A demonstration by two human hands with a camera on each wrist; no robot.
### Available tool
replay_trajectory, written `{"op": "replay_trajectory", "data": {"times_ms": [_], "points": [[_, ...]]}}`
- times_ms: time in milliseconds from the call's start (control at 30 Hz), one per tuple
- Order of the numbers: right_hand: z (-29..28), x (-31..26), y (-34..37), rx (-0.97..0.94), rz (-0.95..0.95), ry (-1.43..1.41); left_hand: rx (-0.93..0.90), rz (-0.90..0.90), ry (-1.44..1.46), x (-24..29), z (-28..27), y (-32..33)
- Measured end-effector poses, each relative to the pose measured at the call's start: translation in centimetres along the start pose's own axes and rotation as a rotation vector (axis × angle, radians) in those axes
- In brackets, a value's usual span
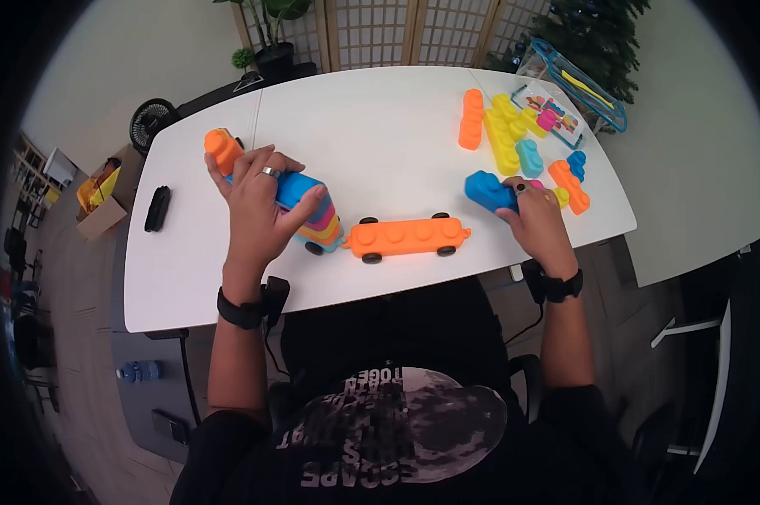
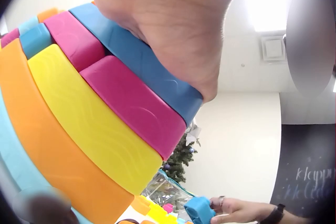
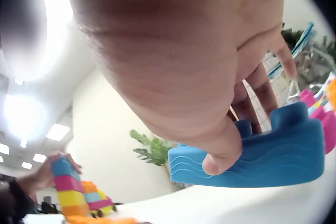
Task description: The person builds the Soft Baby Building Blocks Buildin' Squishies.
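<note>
My left hand (image 1: 258, 206) grips the long blue block (image 1: 298, 188) on top of a layered stack, thumb on one side and fingers over the other. Beneath it come pink blocks (image 2: 128, 98), a yellow block (image 2: 97, 119) and an orange block (image 2: 63, 153), over a light blue wheeled base. An orange wheeled wagon (image 1: 407, 238), studs up, is joined to that base's right end. At the right, my right hand (image 1: 541, 220) holds another blue block (image 3: 262, 158) between thumb and fingers, close over the table.
Loose blocks lie at the back right, including orange (image 1: 471, 119), yellow (image 1: 502, 135) and light blue (image 1: 529, 157) ones. Behind them are a picture card (image 1: 569, 126) and a clear bag with blue trim (image 1: 582, 80). A black case (image 1: 157, 209) lies on the left of the white table (image 1: 380, 143).
</note>
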State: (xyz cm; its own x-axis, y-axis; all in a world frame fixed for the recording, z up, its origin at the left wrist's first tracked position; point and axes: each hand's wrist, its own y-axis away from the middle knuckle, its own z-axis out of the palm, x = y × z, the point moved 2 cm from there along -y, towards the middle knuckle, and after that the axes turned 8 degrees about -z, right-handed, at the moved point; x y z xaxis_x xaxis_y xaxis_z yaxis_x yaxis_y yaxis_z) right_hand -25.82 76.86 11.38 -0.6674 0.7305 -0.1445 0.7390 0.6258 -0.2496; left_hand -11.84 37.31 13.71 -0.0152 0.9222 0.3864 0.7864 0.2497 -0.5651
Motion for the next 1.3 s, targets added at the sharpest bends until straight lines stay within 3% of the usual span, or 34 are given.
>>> {"op": "replay_trajectory", "data": {"times_ms": [33,133,233,367,567,700,800,867,933,1000,1067,1100,1133,1167,1300], "points": [[-1.0,-2.5,-0.4,-0.008,-0.016,-0.125,-0.003,0.0,-0.001,0.1,-0.1,0.0],[-1.4,-9.2,-0.8,0.019,-0.36,-0.196,0.017,0.01,0.001,0.4,-0.3,0.0],[-0.2,-13.1,-2.2,-0.079,-0.412,-0.156,0.042,0.018,0.003,0.3,0.0,0.0],[2.7,-14.0,-3.1,-0.026,-0.507,0.006,0.052,0.026,0.006,0.4,-0.2,-0.1],[3.2,-13.8,-2.3,-0.044,-0.351,-0.181,0.038,0.015,-0.006,0.2,-0.2,0.1],[5.5,-13.3,-1.9,0.039,-0.377,-0.289,0.05,0.04,-0.023,0.3,-0.1,0.0],[6.5,-13.0,-1.8,0.018,-0.385,-0.204,0.034,0.04,-0.035,0.4,0.0,-0.1],[5.3,-13.0,-0.9,0.273,-0.461,-0.192,0.052,0.054,-0.046,0.5,0.0,0.1],[3.7,-11.7,-0.9,0.434,-0.414,-0.192,0.049,0.051,-0.054,0.2,0.2,0.1],[1.3,-7.5,-1.0,0.491,-0.241,-0.217,0.034,0.03,-0.057,-0.1,0.2,0.1],[1.2,0.9,0.1,0.525,0.247,-0.149,0.034,0.024,-0.061,0.0,0.2,0.0],[0.4,4.4,1.1,0.548,0.202,0.099,0.024,0.013,-0.049,0.1,0.1,0.0],[1.7,9.1,2.1,0.449,0.293,0.274,0.023,0.013,-0.047,0.2,0.1,0.0],[1.0,10.2,2.7,0.226,0.447,0.265,0.023,0.014,-0.045,0.2,0.1,0.0],[2.2,14.4,3.6,0.182,0.423,0.064,0.021,0.018,-0.054,0.1,0.2,0.1]]}}
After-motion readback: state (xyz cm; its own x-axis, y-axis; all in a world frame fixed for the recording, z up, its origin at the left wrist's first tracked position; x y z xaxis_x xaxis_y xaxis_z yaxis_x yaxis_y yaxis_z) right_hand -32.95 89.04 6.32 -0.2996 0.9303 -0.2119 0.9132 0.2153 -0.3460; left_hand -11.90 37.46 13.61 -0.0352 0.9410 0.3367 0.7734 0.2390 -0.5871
